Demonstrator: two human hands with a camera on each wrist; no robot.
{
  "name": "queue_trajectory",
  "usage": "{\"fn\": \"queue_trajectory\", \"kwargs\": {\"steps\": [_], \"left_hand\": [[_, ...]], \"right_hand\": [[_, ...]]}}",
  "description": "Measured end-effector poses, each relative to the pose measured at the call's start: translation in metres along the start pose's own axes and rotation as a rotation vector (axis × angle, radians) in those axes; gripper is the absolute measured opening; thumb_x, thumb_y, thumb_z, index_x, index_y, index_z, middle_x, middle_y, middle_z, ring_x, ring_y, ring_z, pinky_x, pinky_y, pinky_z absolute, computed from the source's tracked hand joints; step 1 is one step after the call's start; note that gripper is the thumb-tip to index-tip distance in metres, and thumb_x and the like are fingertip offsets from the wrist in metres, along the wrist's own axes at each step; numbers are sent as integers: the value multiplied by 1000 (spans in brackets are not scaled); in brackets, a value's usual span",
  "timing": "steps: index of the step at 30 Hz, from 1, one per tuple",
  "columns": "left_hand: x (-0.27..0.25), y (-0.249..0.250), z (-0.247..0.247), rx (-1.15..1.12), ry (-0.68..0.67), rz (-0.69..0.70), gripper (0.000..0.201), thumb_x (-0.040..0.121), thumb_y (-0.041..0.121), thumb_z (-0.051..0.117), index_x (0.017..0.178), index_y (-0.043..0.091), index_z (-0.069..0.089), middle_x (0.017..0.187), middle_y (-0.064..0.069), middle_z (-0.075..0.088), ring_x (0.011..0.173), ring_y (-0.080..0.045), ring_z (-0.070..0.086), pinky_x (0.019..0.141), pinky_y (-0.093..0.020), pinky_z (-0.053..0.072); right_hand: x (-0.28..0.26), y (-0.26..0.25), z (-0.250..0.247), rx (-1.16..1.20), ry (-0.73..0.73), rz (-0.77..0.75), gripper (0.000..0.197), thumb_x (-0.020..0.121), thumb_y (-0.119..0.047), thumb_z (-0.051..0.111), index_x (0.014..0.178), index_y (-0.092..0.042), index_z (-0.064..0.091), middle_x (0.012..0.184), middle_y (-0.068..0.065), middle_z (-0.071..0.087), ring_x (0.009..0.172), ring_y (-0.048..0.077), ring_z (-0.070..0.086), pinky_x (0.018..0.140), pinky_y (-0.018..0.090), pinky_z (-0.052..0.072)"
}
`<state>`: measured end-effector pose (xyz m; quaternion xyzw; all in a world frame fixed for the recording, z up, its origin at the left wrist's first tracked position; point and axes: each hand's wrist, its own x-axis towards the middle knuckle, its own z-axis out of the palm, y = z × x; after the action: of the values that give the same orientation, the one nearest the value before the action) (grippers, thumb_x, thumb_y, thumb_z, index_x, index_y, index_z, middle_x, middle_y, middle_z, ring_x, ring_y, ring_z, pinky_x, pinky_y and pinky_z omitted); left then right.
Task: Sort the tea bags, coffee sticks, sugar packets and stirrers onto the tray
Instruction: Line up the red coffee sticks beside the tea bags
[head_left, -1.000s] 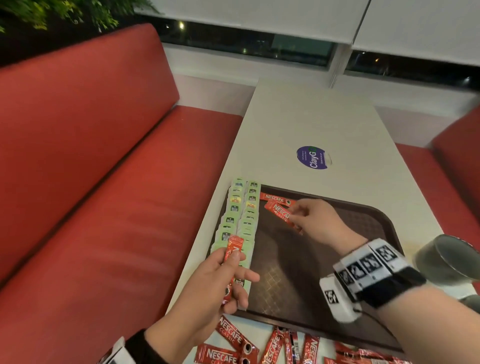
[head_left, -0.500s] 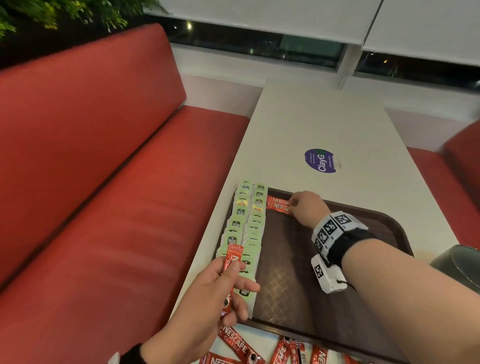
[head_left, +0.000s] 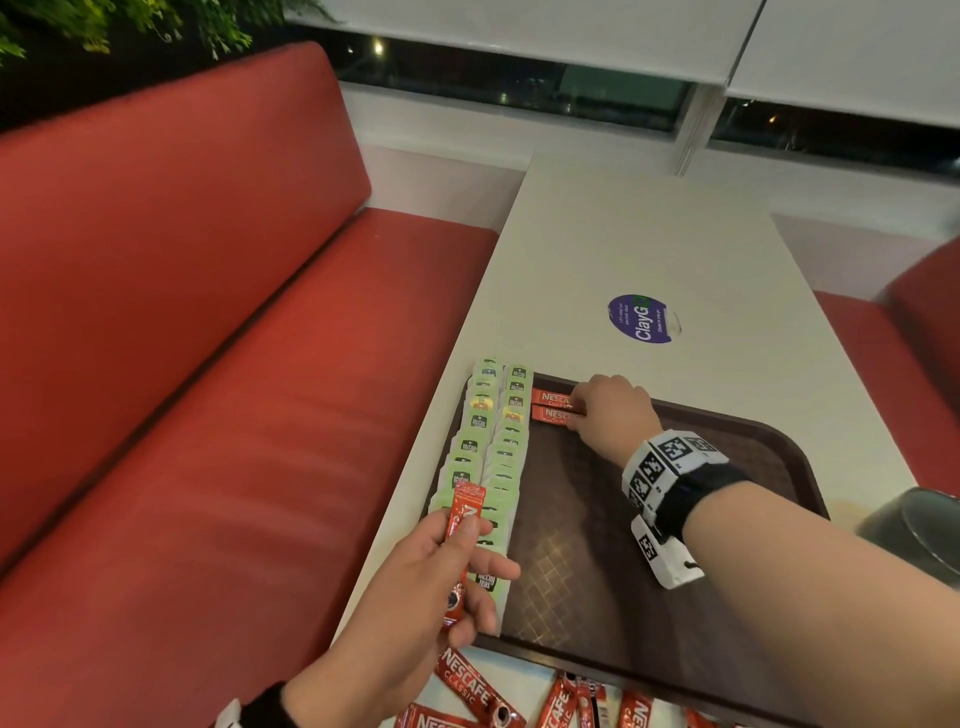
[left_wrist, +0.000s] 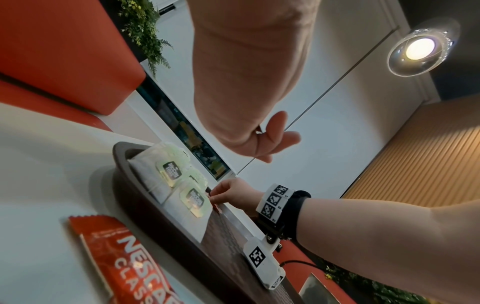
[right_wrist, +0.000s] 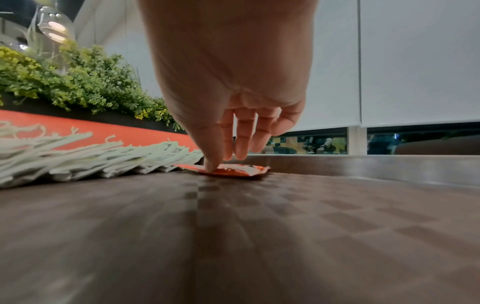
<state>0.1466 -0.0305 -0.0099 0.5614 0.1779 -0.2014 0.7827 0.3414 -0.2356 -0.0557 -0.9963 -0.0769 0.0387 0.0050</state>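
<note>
R hand (head_left: 613, 410) presses flat foil stick (head_left: 551, 414) on waffle-textured tray (head_left: 582, 561).

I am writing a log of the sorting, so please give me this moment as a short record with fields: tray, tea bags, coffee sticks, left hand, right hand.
tray: brown tray on the white table
tea bags: two overlapping rows of green tea bags along the tray's left side
coffee sticks: two placed sticks at the far end beside the tea bags; loose sticks on the table before the tray
left hand: left hand grips one held stick
right hand: right hand fingertips press on the placed sticks
</note>
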Motion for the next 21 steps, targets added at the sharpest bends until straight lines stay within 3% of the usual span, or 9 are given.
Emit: {"fn": "queue_trajectory", "kwargs": {"steps": [6, 11, 21], "left_hand": [[0, -1, 3, 10, -10, -1, 22, 96, 26, 45, 105, 9, 56, 80, -14, 71, 40, -17, 49, 33, -18, 29], [1, -1, -1, 2, 0, 3, 22, 96, 26, 46, 105, 10, 57, 78, -13, 71, 40, -17, 50, 33, -19, 29], [2, 1, 1, -31, 6, -4, 24, 97, 26, 45, 106, 7, 55, 80, -17, 70, 40, -18, 50, 33, -18, 31]], "right_hand": [[2, -4, 2, -71, -1, -6, 22, 94, -29, 52, 108, -18, 64, 107, 5, 63, 104, 26, 54, 87, 37, 41], [8, -6, 2, -77, -4, -7, 24, 93, -30, 53, 114, -19, 61, 110, 5, 62, 105, 26, 54, 87, 37, 41], [8, -6, 0, -36, 12, 17, 25, 92, -37, 56, 107, -18, 61, 105, 4, 62, 100, 24, 56, 86, 37, 42]]}}
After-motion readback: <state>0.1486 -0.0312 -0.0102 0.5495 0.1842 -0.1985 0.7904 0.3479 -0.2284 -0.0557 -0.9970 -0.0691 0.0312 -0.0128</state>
